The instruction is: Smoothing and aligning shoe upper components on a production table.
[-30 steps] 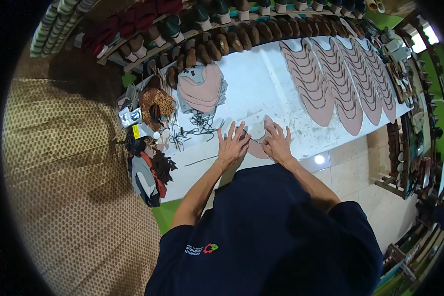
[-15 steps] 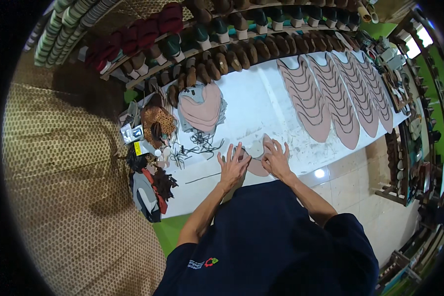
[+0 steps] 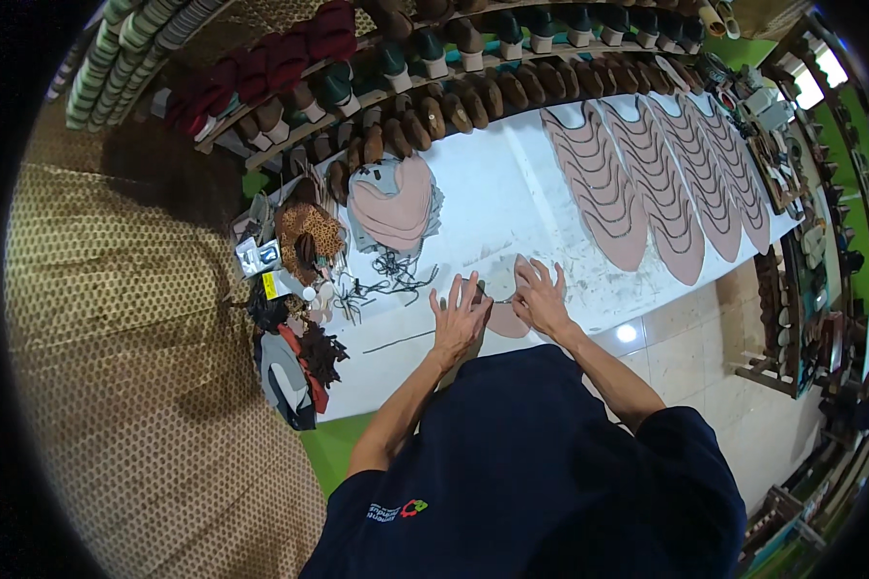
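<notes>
A pink V-shaped shoe-upper piece (image 3: 508,322) lies on the white table close to my body, between my two hands. A thin dark strip runs along its inner curved edge. My left hand (image 3: 461,318) pinches at the left part of that edge with thumb and forefinger, its other fingers raised and spread. My right hand (image 3: 541,297) presses thumb and fingertips on the piece's right arm, near the same edge. Both hands partly cover the piece. A long dark cord (image 3: 399,341) trails on the table to the left of my left hand.
Stacked pink and grey pieces (image 3: 392,203) lie at the back left, with tangled dark cords (image 3: 393,273) before them. Overlapping rows of edged pink pieces (image 3: 620,198) cover the right side. Leopard-print material (image 3: 309,234) and scraps crowd the left end. Shoes (image 3: 459,114) line the racks behind.
My fingers have shifted slightly along the inner edge, and the right fingertips have moved a little. The pink piece stays between my hands in nearly the same place.
</notes>
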A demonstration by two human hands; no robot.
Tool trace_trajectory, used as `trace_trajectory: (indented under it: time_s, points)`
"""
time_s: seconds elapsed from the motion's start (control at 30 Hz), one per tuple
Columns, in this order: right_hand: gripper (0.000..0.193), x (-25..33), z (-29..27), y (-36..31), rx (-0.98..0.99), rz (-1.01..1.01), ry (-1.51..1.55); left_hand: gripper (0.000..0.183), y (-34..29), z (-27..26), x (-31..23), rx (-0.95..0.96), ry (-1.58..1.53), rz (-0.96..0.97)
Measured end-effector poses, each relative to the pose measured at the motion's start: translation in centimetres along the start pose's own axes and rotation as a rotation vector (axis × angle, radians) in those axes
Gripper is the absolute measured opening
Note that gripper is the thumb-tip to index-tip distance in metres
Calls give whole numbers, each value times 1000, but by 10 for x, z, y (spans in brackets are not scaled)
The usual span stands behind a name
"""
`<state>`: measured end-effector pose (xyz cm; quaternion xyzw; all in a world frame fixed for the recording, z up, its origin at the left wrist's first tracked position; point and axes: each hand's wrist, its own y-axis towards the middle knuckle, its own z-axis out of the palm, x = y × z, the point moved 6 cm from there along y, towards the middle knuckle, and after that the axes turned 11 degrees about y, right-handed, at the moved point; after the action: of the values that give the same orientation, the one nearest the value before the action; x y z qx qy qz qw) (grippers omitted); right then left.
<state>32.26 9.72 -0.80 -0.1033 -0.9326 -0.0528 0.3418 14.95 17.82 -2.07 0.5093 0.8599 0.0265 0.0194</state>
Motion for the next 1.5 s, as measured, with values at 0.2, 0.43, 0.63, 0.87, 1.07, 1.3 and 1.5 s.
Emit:
trace_trajectory:
  time_s: [0.2, 0.43, 0.63, 0.87, 1.07, 1.3, 1.5]
  points:
    - [14, 0, 0, 2, 29, -12, 22, 47, -1, 0, -2, 17, -33, 3]
    - [13, -5, 5, 8, 31, -34, -11, 48, 5, 1, -4, 87, -2, 44]
    - [16, -8, 9, 8, 54, -44, -61, 46, -6, 5, -7, 65, -53, -15]
    - [12, -9, 8, 8, 31, -78, -26, 46, -3, 1, -7, 29, -51, -3]
    - [12, -4, 2, 15, 47, -106, -37, 44, 1, 0, -6, 0, -80, -6]
    - [10, -2, 1, 18, 94, -72, 0, 42, -3, 0, -7, -25, -72, -12]
    - [10, -7, 4, 17, 81, -81, -7, 43, 0, -6, -11, -10, -136, -14]
